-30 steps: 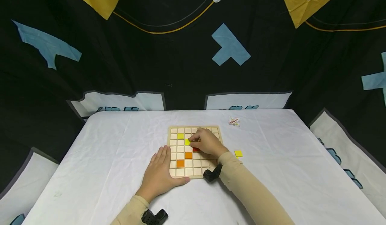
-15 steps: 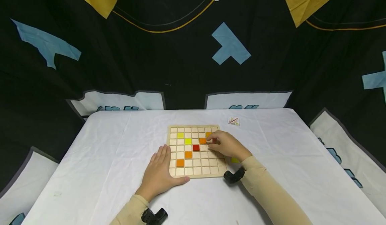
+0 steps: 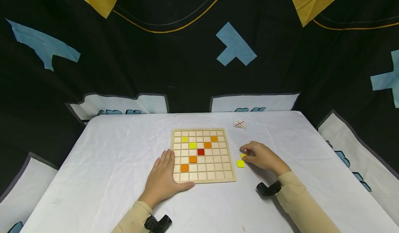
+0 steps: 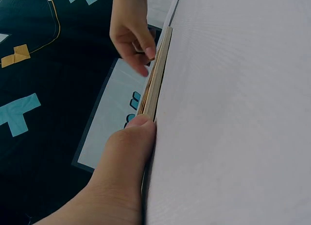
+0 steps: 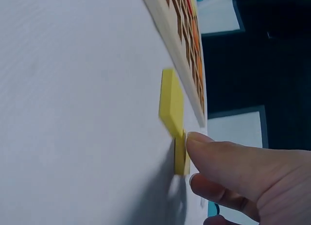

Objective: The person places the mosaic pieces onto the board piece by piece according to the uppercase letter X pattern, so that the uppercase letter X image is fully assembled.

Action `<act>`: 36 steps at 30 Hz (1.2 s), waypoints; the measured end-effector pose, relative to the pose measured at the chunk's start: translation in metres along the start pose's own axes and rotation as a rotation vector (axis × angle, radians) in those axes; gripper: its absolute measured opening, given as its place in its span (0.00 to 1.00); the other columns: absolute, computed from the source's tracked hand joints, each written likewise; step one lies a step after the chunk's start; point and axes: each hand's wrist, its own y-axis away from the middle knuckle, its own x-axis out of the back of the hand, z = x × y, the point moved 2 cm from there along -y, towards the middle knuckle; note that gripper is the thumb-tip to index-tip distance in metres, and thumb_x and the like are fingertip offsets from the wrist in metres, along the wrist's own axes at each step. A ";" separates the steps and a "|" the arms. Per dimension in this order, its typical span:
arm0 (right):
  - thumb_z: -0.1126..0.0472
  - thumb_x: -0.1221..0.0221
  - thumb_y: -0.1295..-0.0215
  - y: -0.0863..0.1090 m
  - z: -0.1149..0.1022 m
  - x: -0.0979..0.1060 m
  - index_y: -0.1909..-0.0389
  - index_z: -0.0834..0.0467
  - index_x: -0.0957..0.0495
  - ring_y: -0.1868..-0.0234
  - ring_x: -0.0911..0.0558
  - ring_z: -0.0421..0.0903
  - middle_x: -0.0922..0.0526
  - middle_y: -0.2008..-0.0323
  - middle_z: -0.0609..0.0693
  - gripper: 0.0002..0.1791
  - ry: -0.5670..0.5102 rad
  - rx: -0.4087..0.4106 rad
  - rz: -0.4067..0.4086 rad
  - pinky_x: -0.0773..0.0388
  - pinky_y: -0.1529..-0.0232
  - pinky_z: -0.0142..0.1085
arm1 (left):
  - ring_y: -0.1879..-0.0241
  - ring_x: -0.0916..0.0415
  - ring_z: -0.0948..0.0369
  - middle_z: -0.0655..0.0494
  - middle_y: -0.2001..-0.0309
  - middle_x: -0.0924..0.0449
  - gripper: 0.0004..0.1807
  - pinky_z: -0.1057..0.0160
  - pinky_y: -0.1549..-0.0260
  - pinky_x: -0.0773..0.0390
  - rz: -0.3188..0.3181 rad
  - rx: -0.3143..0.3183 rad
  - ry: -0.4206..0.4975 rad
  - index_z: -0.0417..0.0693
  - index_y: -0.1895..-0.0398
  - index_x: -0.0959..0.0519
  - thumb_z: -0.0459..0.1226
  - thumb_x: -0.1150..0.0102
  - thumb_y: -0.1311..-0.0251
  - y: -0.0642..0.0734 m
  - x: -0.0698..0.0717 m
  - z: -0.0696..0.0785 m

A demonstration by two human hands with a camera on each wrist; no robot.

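A pale wooden grid board (image 3: 204,182) lies on the table, bearing two yellow tiles, several orange tiles and a red tile (image 3: 201,152). My left hand (image 3: 162,177) rests against its left side and near corner, fingers straight, thumb (image 4: 129,142) along the near edge. Right of the board, my right hand (image 3: 262,156) has its thumb and forefinger curled at a yellow tile (image 5: 180,154), seemingly pinching it. Another yellow tile (image 3: 240,163) lies just nearer, almost touching it. A small red patch shows among the right fingers; what it is cannot be made out.
A small card (image 3: 239,123) with a coloured grid pattern lies near the far edge of the white-covered table (image 3: 93,163). Behind hangs a black curtain (image 3: 187,63) with blue and yellow shapes.
My right hand has moved right from over the board to the loose yellow tiles, uncovering the orange tiles at the board's far right. My left hand stays in place.
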 end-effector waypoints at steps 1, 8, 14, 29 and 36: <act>0.60 0.32 0.40 0.002 0.003 0.000 0.49 0.55 0.16 0.62 0.26 0.44 0.22 0.66 0.45 0.17 0.000 0.000 0.006 0.27 0.56 0.40 | 0.21 0.55 0.46 0.40 0.21 0.54 0.77 0.45 0.23 0.51 0.000 0.000 0.000 0.32 0.23 0.51 0.80 0.42 0.65 0.000 0.000 0.000; 0.62 0.31 0.41 0.006 0.013 -0.004 0.59 0.52 0.18 0.62 0.27 0.43 0.21 0.64 0.45 0.10 -0.049 -0.013 0.029 0.27 0.58 0.38 | 0.21 0.56 0.46 0.40 0.21 0.54 0.78 0.45 0.23 0.51 -0.002 -0.001 -0.006 0.32 0.23 0.51 0.81 0.44 0.66 0.000 -0.001 -0.001; 0.62 0.32 0.40 0.001 0.010 -0.005 0.64 0.52 0.23 0.71 0.27 0.43 0.20 0.66 0.47 0.09 -0.145 -0.031 0.098 0.29 0.68 0.33 | 0.21 0.55 0.46 0.39 0.21 0.54 0.77 0.45 0.23 0.51 0.003 -0.001 -0.003 0.32 0.23 0.51 0.80 0.42 0.65 0.000 0.000 -0.001; 0.59 0.32 0.39 -0.019 -0.054 -0.034 0.64 0.51 0.20 0.75 0.28 0.41 0.19 0.69 0.44 0.07 -0.314 0.070 0.081 0.30 0.77 0.29 | 0.21 0.56 0.46 0.39 0.21 0.54 0.78 0.45 0.23 0.51 -0.006 0.005 0.001 0.32 0.23 0.52 0.80 0.41 0.66 0.001 0.001 0.000; 0.58 0.31 0.40 -0.027 -0.075 -0.049 0.66 0.48 0.21 0.73 0.27 0.41 0.21 0.71 0.42 0.07 -0.305 0.110 0.055 0.29 0.72 0.29 | 0.21 0.56 0.45 0.38 0.22 0.54 0.78 0.45 0.23 0.51 0.001 0.001 -0.003 0.31 0.24 0.52 0.81 0.42 0.66 0.001 0.001 -0.001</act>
